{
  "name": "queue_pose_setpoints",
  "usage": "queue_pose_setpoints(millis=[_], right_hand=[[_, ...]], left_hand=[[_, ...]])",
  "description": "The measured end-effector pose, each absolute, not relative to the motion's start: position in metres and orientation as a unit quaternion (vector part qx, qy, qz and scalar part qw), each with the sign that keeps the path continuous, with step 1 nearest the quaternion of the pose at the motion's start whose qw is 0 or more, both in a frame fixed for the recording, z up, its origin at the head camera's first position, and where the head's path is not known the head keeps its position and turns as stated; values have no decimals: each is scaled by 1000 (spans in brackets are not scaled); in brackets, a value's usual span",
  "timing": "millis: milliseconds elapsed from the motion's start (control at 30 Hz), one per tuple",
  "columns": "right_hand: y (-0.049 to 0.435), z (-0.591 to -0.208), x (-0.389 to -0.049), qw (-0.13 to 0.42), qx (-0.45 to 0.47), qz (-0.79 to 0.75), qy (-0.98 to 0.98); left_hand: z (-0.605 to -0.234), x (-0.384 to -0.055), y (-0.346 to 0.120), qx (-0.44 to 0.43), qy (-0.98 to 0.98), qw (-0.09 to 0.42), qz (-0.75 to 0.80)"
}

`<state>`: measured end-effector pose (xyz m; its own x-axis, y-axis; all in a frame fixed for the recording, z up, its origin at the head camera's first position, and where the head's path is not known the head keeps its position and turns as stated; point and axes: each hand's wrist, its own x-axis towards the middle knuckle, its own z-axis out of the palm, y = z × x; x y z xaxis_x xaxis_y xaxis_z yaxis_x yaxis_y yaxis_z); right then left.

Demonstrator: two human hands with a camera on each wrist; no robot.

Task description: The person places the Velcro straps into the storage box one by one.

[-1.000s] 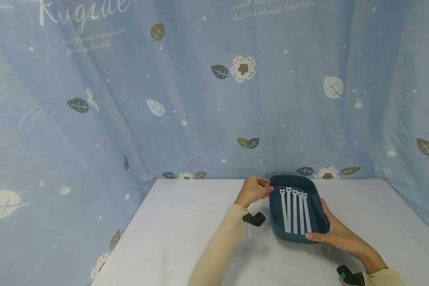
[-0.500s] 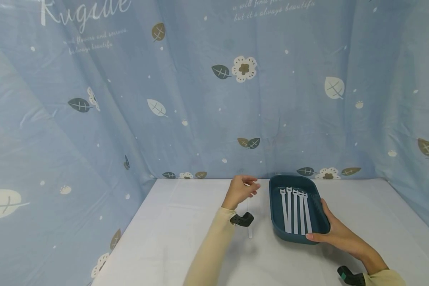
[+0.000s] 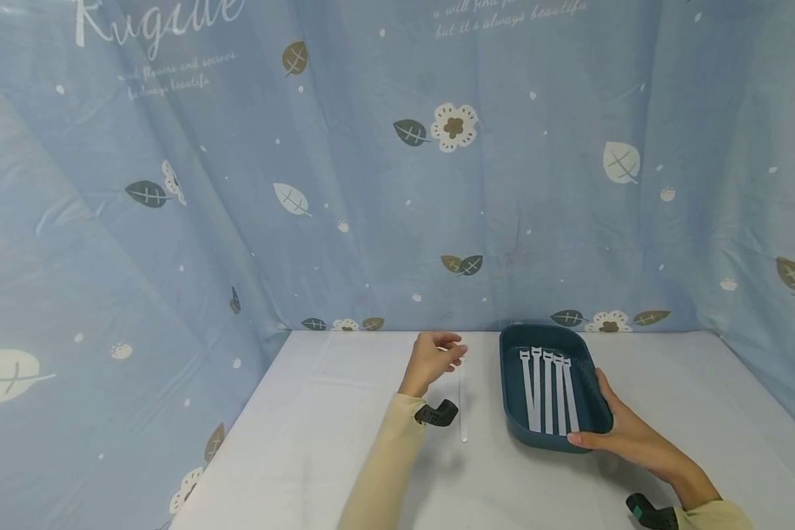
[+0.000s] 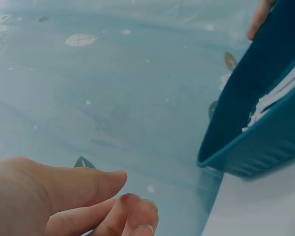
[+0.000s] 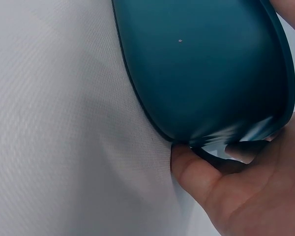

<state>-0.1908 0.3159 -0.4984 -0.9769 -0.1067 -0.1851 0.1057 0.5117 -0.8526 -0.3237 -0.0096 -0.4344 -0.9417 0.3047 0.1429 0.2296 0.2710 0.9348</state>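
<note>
A dark teal tray (image 3: 550,442) stands at the right of the table, tilted toward me. Inside it lie several white straps (image 3: 548,397) with slotted heads, side by side, like cable ties. My right hand (image 3: 629,434) grips its near right corner, thumb at the front rim and fingers along the right side. Left of the tray, my left hand (image 3: 430,364) hovers with loosely bent fingers. The left wrist view shows nothing between its thumb (image 4: 96,187) and fingers. Beside that hand, another slim white strap (image 3: 463,412) lies on the table, its far end near the fingertips.
A white cloth covers the table (image 3: 318,442). Right behind the table's far edge hangs a blue curtain (image 3: 364,250) with leaf and flower prints. Black wrist cameras sit on the left sleeve (image 3: 387,456) and right sleeve (image 3: 715,514).
My left hand has moved left, away from the tray's rim, and more of the loose strap on the table now shows. The right hand and the tray have stayed in place.
</note>
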Motion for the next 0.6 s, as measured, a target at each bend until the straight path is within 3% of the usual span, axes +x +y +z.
queue_pose_setpoints(millis=[600], right_hand=[[318, -500, -192, 110, 5, -492, 864]], left_hand=[[-462, -323, -12, 100, 791, 45, 602]])
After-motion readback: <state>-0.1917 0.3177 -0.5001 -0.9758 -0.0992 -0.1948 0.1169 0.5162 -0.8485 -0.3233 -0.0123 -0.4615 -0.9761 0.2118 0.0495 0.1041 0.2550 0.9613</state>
